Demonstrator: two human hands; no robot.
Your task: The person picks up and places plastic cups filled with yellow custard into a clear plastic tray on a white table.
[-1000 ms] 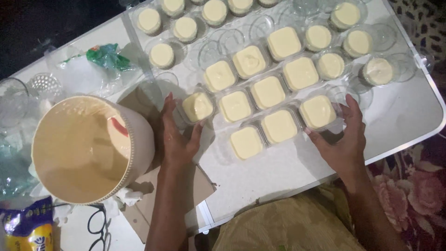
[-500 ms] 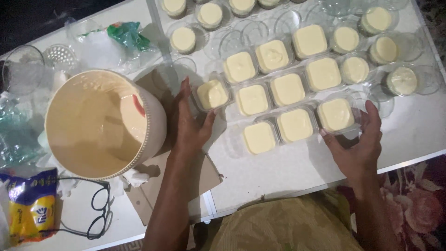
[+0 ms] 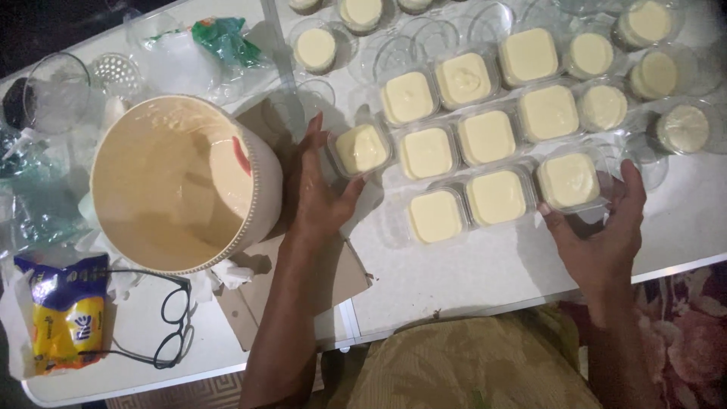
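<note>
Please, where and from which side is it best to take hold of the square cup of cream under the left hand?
Probably by its two opposite side walls, just below the rim, coming from above. The square cup stands upright and filled to the top, so a tilt may spill it. The left hand already touches its left and near sides; another square cup crowds its right side.

My view is dim and warm-tinted, with soft, grainy detail throughout. Light falls from above onto the white table [image 3: 485, 273], which is the brightest area; the top left corner and lower edges drop into near black. The left hand [image 3: 318, 189] and right hand [image 3: 602, 235] cast soft shadows on the table beneath them. The bucket [image 3: 185, 182] shades the cardboard [image 3: 333, 284] beside it. Faint glare sits on the clear cups [image 3: 424, 42]. The edges look slightly smeared.
</note>
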